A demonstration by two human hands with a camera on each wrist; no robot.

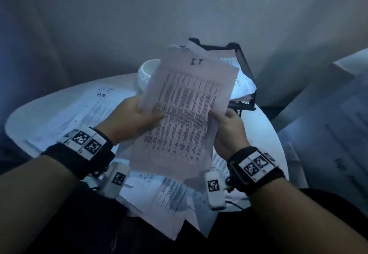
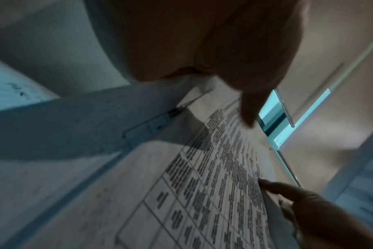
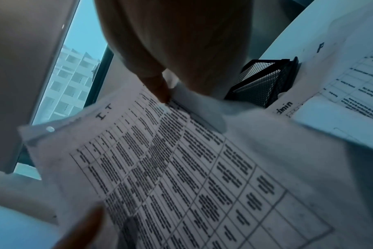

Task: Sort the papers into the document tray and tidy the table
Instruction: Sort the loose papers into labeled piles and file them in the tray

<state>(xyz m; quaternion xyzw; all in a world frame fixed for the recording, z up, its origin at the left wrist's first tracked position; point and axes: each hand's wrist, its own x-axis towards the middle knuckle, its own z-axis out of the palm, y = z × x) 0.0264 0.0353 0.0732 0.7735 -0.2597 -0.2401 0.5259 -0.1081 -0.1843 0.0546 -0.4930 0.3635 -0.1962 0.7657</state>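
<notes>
1. Head view first: I've got both hands up over the round white table (image 1: 264, 134), and between them sits the sheet marked "I.T" (image 1: 185, 110), a printed table of text, lifted clear of the tabletop. My left hand (image 1: 135, 118) grips its left edge, thumb lying across the print, fingers tucked behind. My right hand (image 1: 229, 128) pinches the right edge, fingers curled round it.
2. Same view, further back: the black mesh document tray (image 1: 244, 60) stands at the far side of the table, already stuffed with crumpled papers. A white textured cup (image 1: 145, 72) is just left of it, partly hidden by my sheet. Loose papers (image 1: 95, 110) cover the table under my wrists, one marked "HR", and more hang over the near edge.
3. Left wrist view: my thumb presses down on the printed sheet (image 2: 202, 193), and the right hand's fingers (image 2: 287, 190) meet its far edge. Blurry here.
4. Right wrist view: the "I.T" heading reads clearly on the sheet (image 3: 170, 168), with my fingertip on its upper edge. The mesh tray (image 3: 264, 80) is beyond, beside other papers (image 3: 351, 75) on the table.
</notes>
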